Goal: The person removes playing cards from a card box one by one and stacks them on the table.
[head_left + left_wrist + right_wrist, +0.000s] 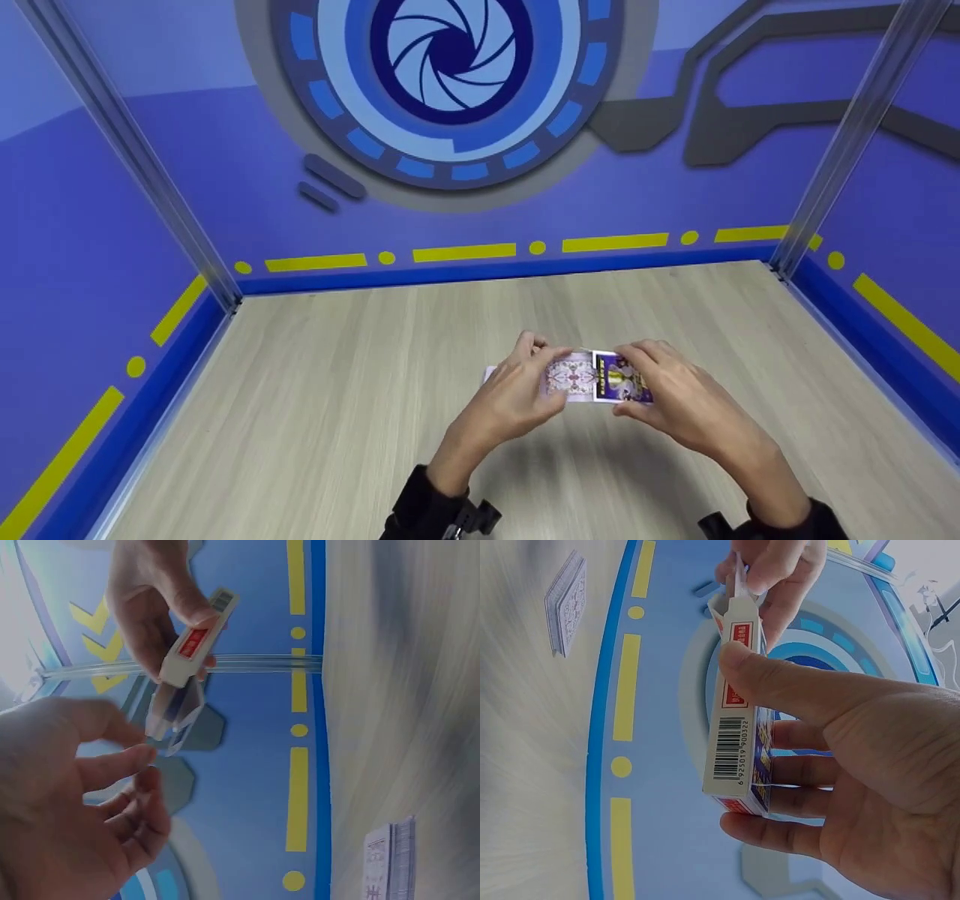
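Wooden tabletop (315,420), walled in by blue panels (112,225) striped with yellow. Right hand (679,405) above its middle, fingers and thumb wrapped round a playing-card box (739,742), barcode edge showing. Left hand (517,390) just left of it, fingertips pinching the box's open flap (174,716). Loose deck of cards (565,604) flat on the tabletop beyond the hands.

Two hands, left (510,397) and right (679,401), one card box (739,720), one stack of cards (566,604), and one counter (315,390) are in view.
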`<move>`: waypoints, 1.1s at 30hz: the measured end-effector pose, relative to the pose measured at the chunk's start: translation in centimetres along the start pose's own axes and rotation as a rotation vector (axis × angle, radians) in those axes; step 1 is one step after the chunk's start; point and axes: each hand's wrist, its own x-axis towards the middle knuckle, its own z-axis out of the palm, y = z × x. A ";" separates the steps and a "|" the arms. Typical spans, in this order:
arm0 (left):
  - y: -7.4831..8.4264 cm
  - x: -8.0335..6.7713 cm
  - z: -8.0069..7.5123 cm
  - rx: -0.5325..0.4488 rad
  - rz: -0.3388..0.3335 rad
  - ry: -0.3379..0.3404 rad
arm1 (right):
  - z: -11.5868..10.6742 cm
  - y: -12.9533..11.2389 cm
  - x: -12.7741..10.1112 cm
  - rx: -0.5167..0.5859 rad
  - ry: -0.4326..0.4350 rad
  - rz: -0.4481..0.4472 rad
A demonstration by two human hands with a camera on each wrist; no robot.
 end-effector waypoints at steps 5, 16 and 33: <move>0.0 -0.2 0.0 0.176 0.029 -0.032 | 0.2 -0.1 0.1 0.005 -0.006 -0.006; -0.1 -0.3 -0.3 0.324 0.082 -0.008 | 0.0 0.2 0.0 0.014 -0.018 0.012; -3.4 0.0 -2.4 0.326 0.012 -0.004 | -1.4 1.4 -0.9 0.020 -0.041 0.162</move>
